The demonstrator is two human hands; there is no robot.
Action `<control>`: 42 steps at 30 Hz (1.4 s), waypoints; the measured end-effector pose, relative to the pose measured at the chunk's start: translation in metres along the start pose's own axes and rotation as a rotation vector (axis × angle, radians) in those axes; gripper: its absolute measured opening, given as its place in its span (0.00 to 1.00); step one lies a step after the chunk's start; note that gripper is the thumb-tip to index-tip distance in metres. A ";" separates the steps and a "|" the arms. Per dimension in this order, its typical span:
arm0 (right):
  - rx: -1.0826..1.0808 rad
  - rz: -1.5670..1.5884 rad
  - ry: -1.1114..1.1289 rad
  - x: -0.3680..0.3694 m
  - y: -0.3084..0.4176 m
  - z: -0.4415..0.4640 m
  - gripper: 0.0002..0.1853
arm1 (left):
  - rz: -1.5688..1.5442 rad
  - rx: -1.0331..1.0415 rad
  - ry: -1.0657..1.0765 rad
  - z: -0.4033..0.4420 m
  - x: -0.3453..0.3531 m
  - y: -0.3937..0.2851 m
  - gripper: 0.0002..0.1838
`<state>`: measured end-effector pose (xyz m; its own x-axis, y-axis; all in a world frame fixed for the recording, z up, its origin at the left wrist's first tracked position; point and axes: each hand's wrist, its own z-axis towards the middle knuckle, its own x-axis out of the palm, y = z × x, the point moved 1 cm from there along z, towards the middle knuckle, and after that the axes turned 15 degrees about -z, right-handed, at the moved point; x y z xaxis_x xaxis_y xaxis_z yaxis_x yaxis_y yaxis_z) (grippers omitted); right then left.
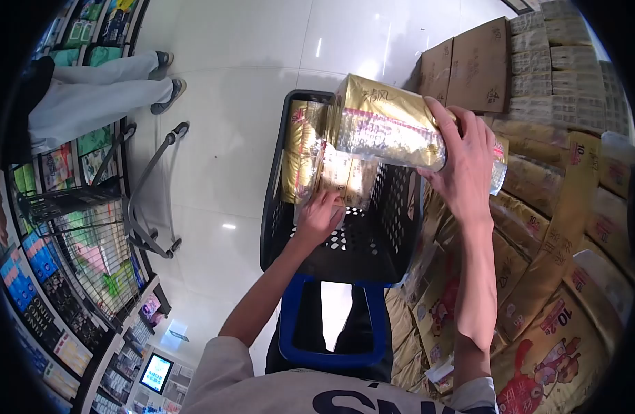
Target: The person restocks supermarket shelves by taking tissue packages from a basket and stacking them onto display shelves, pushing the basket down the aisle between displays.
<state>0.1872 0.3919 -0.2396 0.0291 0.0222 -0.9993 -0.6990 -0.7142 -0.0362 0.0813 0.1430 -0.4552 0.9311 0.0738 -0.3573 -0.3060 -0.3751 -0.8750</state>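
nearest is a pale shirt (283, 393), printed with dark letters that can be read as "sn", cut off by the lower edge. by the right hand (466, 155), a gold pack (390, 117) is gripped at its right end, fingers spread and curled over it, and is held over the far part of a black basket (362, 259). by the left hand (319, 219), small packs (359, 181) inside the basket are touched with bent fingers; whether anything is pinched cannot be told. another gold bundle (300, 148) is set along the left wall. the basket's right side is crowded by heaped gold bags (531, 276); beyond them brown boxes (479, 65) are stacked. at left, the aisle is partly taken up by a wire cart (97, 255) and a person's legs (104, 100). "清风" is printed on the held pack, "10" on the bags.
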 end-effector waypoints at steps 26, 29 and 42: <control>-0.004 -0.131 -0.037 -0.026 0.018 -0.021 0.42 | 1.238 -0.385 0.749 0.100 0.032 0.186 0.30; 0.021 -0.132 -0.074 -0.022 0.025 -0.014 0.38 | 1.320 -0.263 0.723 0.174 0.053 0.155 0.30; -0.129 -0.117 -0.208 0.031 -0.006 0.014 0.40 | 2.521 0.496 0.627 0.141 0.018 0.043 0.29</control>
<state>0.1825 0.4072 -0.2705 -0.0522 0.2434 -0.9685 -0.6024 -0.7812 -0.1639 0.0566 0.2586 -0.5448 -0.9659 -0.0560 -0.2530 -0.2107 0.7377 0.6414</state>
